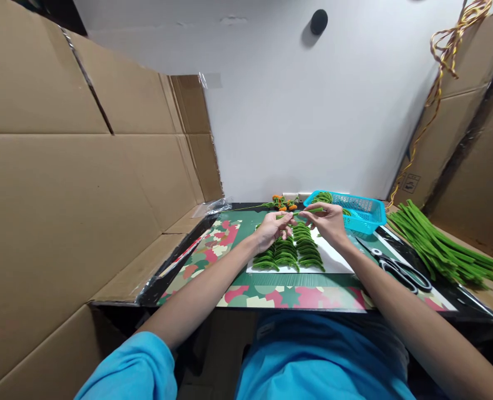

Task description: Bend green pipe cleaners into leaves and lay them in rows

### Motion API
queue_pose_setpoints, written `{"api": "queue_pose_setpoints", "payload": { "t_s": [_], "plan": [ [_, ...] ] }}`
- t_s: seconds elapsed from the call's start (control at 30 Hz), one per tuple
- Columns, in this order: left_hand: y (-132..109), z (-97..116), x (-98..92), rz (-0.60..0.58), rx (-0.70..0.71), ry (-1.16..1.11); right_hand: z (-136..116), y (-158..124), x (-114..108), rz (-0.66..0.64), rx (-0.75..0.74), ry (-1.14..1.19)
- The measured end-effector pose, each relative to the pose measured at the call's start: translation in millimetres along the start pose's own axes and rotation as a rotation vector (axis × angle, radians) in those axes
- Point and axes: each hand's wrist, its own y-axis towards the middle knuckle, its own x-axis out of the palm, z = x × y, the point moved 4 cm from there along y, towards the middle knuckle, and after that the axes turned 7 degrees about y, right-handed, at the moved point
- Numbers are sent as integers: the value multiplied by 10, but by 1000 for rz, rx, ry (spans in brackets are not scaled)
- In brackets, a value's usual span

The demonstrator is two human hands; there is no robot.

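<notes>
My left hand (pixel 274 229) pinches one end of a thin green stem (pixel 316 210) that looks like a pipe cleaner. My right hand (pixel 328 222) grips the same stem a little to the right, its fingertips close to those of the left. Below both hands, several rows of short curved green pieces (pixel 309 253) lie on a white sheet (pixel 340 258). My left hand partly hides the upper ends of those rows.
Behind my right hand stands a blue plastic basket (pixel 365 225) with green pieces inside. Black-handled scissors (pixel 396 269) lie to its front right, beside a bundle of long green stems (pixel 442 244). Orange flowers (pixel 285 204) rest at the back. Cardboard walls (pixel 83 183) flank the table.
</notes>
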Motion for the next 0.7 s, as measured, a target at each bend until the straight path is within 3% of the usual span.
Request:
{"api": "queue_pose_setpoints", "payload": {
  "t_s": [0.23, 0.7],
  "plan": [
    [55, -63, -87, -3, -38, -28, 1, -3, 9, -146, 46, -20],
    [48, -67, -68, 30, -74, -17, -54, -26, -3, -152, -42, -177]
  ]
}}
